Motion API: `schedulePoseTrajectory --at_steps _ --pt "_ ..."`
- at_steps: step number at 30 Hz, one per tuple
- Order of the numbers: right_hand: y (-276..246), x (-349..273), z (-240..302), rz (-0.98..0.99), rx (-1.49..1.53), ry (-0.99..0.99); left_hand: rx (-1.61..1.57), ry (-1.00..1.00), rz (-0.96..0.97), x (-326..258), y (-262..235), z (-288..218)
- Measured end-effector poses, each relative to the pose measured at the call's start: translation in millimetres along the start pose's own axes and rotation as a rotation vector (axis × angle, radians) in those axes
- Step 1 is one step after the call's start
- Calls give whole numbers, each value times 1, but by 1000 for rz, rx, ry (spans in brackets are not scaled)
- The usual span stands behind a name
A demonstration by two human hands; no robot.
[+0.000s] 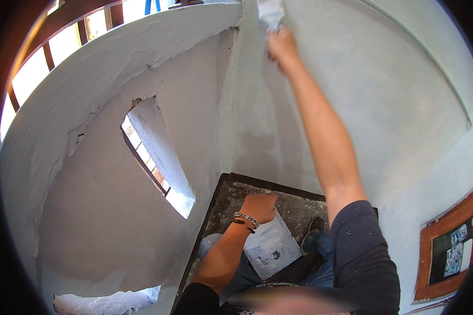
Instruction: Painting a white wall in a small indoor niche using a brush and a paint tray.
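My right hand (283, 48) reaches far up the wall, its fingers closed round the handle of a putty knife (270, 14). The wide, pale blade lies against or very near the grey-white wall (389, 94); I cannot tell whether it touches. Low in front of my body, my left hand (260, 207) is curled at the top edge of a flat board (273, 247). White filler and a few dark smears coat that board. A chain bracelet and a dark band circle my left wrist.
To the left, a curved plastered wall (105, 210) has a slanted slot opening (157, 157) with broken edges. Railings (47, 55) stand beyond its top. Below is a stained dark floor (236, 197) with my shoe on it. A wood-framed board (454, 247) hangs at the right; a thin pipe (431, 55) crosses the wall.
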State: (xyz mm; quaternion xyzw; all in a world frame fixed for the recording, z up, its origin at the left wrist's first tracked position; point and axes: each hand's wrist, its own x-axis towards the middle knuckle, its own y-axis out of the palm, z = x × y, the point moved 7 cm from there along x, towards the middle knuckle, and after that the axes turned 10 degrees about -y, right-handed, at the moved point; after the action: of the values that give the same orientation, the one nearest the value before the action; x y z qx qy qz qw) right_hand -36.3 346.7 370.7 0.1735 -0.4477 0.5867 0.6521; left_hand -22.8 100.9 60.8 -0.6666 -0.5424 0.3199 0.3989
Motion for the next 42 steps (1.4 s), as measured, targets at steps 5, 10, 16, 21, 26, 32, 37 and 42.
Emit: schedulePoseTrajectory --at_steps 5,10,16,21,26,32,37,42 --pt "18 -35 -3 -64 34 -137 32 -33 53 -2 7 12" --pt "10 29 21 -123 23 -211 37 -27 80 5 9 3" --pt "17 5 11 -73 -71 -111 60 -38 104 4 14 6" --pt "10 14 18 -120 -10 -195 17 25 -4 2 13 0" --pt "-1 23 -9 -113 15 -86 14 29 4 4 16 -5" --pt "19 -145 -86 -26 22 45 59 24 66 -3 24 -5" --pt "-5 -114 -47 -42 114 -82 59 21 93 -3 18 -15" --pt "-5 -94 -37 46 262 126 62 17 106 -1 24 -11"
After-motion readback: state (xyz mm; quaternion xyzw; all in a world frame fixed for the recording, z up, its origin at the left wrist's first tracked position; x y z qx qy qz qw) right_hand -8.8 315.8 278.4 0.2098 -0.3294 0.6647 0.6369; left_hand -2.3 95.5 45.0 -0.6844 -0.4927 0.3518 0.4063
